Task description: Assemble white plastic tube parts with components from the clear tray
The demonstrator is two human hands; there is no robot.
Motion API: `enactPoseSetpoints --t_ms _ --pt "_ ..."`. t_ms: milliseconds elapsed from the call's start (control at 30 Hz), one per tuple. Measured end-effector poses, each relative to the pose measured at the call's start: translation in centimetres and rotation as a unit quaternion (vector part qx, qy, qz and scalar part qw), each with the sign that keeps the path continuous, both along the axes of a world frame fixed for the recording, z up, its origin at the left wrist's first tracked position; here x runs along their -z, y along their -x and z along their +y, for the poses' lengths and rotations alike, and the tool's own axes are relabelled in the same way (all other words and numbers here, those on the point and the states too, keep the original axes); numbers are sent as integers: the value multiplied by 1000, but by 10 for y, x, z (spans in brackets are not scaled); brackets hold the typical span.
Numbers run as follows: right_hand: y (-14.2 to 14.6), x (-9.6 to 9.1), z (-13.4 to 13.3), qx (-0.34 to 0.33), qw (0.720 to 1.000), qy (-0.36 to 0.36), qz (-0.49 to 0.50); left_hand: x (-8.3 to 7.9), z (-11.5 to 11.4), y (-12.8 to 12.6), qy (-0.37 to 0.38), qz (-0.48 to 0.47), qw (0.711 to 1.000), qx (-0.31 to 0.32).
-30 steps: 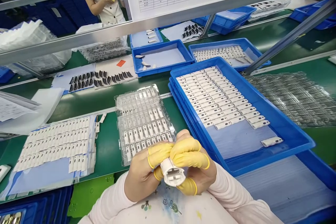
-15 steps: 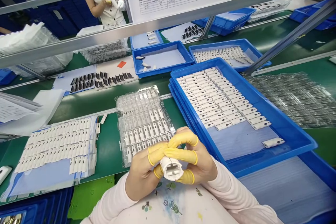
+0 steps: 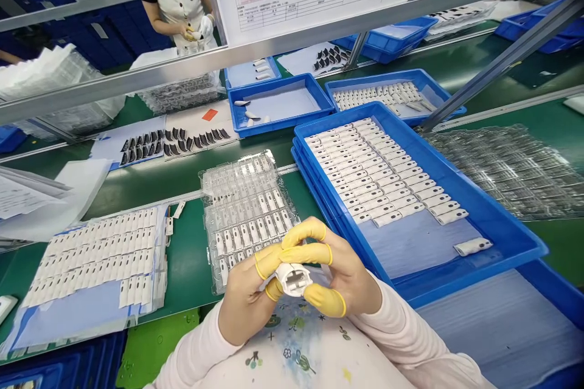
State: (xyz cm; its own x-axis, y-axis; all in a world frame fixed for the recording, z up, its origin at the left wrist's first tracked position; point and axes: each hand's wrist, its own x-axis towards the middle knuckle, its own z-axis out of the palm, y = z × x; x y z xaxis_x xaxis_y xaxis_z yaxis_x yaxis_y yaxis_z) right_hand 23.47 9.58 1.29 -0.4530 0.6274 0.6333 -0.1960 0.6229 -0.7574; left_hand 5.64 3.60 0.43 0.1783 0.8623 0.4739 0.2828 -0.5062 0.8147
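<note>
White housing (image 3: 292, 278) sits gripped between left hand (image 3: 246, 298) and right hand (image 3: 342, 273), with rows of parts (image 3: 383, 176) already laid in the blue tray (image 3: 429, 179) and more left in the clear blister tray (image 3: 204, 206).

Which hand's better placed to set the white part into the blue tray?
Probably the right hand: it sits beside the blue tray, while the left hand is on the far side of the white part, by the clear blister tray.
</note>
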Motion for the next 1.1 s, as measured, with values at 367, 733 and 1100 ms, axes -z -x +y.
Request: enactPoseSetpoints --t_ms 367,733,1100 --pt "-4 15 11 18 998 -19 -53 16 -4 -2 198 -84 976 -26" --pt "2 25 5 43 946 320 32 8 6 7 264 -260 929 -8" --pt "17 11 0 -37 801 581 140 1 3 2 436 -444 777 96"
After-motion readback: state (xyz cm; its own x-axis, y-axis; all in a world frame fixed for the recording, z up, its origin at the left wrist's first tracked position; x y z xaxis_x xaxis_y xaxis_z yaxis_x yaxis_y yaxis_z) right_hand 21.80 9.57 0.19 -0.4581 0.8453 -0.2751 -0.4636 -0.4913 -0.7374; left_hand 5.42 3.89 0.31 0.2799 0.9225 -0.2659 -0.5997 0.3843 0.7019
